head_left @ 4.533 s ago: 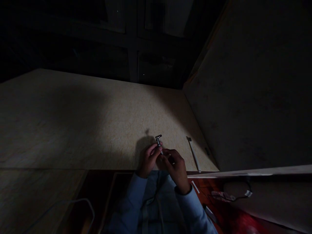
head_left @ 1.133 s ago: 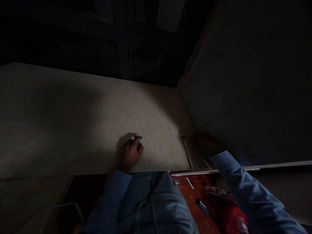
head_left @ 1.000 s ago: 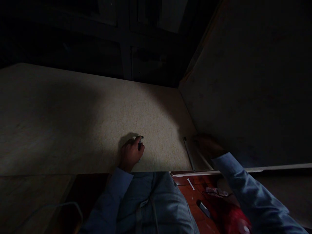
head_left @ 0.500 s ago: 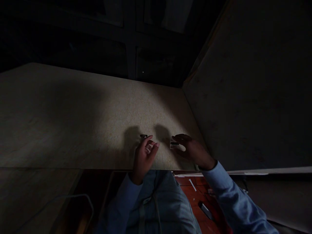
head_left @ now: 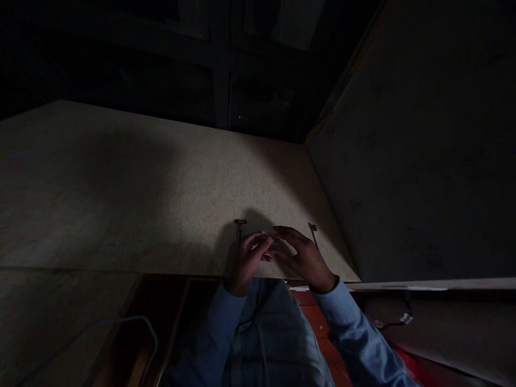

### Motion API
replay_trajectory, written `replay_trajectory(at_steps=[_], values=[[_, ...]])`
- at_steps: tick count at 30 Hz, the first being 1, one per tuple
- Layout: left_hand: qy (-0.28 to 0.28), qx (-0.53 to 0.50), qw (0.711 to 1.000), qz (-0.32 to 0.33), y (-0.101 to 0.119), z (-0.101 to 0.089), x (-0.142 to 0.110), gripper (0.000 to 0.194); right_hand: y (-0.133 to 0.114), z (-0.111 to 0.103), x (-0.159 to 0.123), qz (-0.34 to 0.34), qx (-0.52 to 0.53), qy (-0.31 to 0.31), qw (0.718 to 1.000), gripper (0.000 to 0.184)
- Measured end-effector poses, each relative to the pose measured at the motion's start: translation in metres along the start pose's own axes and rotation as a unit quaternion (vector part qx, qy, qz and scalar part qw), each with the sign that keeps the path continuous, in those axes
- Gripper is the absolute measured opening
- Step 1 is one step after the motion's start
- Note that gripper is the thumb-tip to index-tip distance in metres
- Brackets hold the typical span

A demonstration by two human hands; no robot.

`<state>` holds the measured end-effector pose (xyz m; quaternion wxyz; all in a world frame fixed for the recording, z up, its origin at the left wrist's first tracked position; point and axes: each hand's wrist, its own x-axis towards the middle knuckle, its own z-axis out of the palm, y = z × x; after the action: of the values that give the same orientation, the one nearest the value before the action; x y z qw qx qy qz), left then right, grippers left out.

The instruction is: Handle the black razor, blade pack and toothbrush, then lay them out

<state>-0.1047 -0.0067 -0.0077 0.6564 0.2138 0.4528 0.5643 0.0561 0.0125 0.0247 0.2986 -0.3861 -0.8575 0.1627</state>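
Over the near edge of the tabletop (head_left: 193, 204), the person's two hands meet at a small clear piece (head_left: 274, 240) with a dark strip in it. The left hand (head_left: 246, 262) seems to have its grip clamped on the piece, thumb on the side facing the camera and fingers curled behind. The right hand (head_left: 304, 258) comes in from the other side, its forefinger and thumb apart around the piece; whether they press on it cannot be told in this dim light.

Just beyond the left hand lies a T-headed tool (head_left: 241, 221), its dark crosspiece pointing away from the person and its stem running back toward the fingers, where the lower end is hidden. A slender stick (head_left: 314, 230) lies behind the right hand, which covers most of it.

For this two-handed handling, the left grip would do best to stay light and low on the piece, steadying it without bending its thin-looking walls. The right fingertips should work from the edges, with small, even pressure, and keep clear of the dark strip, whose face cannot be made out. Holding the piece well over the tabletop rather than the lap would be safer should it slip. Turning it out of the hands' own shadow would help, and the left wrist should avoid nudging the T-headed tool.
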Motion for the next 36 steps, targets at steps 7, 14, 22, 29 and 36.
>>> replay_trajectory(at_steps=[7, 14, 22, 29, 36], values=[[0.005, 0.006, 1.000, 0.002, -0.006, -0.007, 0.005, 0.059, 0.007, 0.020, -0.017, 0.025, 0.066, 0.014, 0.997, 0.030], [0.008, 0.031, 0.999, 0.020, -0.007, -0.010, 0.006, 0.045, 0.013, 0.034, -0.026, 0.083, 0.126, 0.034, 0.988, 0.033], [0.010, 0.046, 0.998, 0.039, -0.013, -0.013, 0.007, 0.044, 0.008, 0.040, -0.030, 0.166, 0.260, 0.050, 0.950, 0.034], [-0.029, 0.072, 0.994, 0.073, -0.022, -0.014, 0.006, 0.054, 0.004, 0.063, -0.025, 0.299, 0.451, 0.171, 0.823, 0.041], [-0.038, 0.068, 0.995, 0.065, -0.022, -0.013, 0.006, 0.060, 0.010, 0.069, -0.023, 0.334, 0.485, 0.187, 0.786, 0.035]])
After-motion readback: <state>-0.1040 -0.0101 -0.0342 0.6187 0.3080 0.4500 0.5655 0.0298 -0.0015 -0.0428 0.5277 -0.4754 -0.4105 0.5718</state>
